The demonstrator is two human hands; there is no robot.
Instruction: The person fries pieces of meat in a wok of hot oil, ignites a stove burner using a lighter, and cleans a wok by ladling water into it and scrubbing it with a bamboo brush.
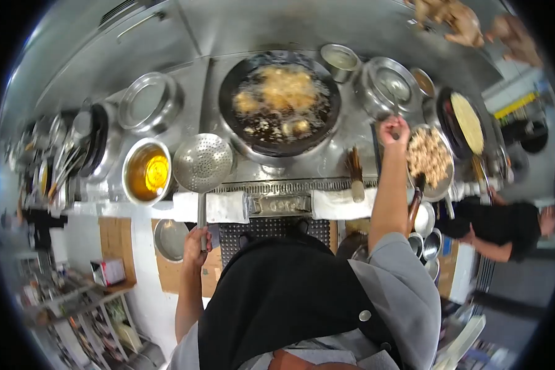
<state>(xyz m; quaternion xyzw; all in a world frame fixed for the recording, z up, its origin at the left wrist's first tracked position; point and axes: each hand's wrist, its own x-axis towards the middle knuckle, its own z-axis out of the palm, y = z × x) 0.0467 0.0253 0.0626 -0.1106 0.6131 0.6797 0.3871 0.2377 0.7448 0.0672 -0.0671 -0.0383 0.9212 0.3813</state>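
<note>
My left hand (197,245) is closed around the handle of a perforated skimmer (203,163), whose round head lies level over the counter, left of the wok. My right hand (394,131) is closed on the handle of a ladle, which reaches toward a round metal pot (391,85). In the black wok (243,139) golden pieces of food (287,87) bubble in dark oil. A pan of light brown chunks (430,156) sits just right of my right forearm. The steel bowl (127,169) left of the skimmer holds amber liquid.
A bamboo brush (355,176) stands at the counter's front edge, between folded white cloths (345,204). Another steel pot (148,102) is at the back left. A co-worker (505,228) in black is at the far right, near a pan with a flat pale item (467,123).
</note>
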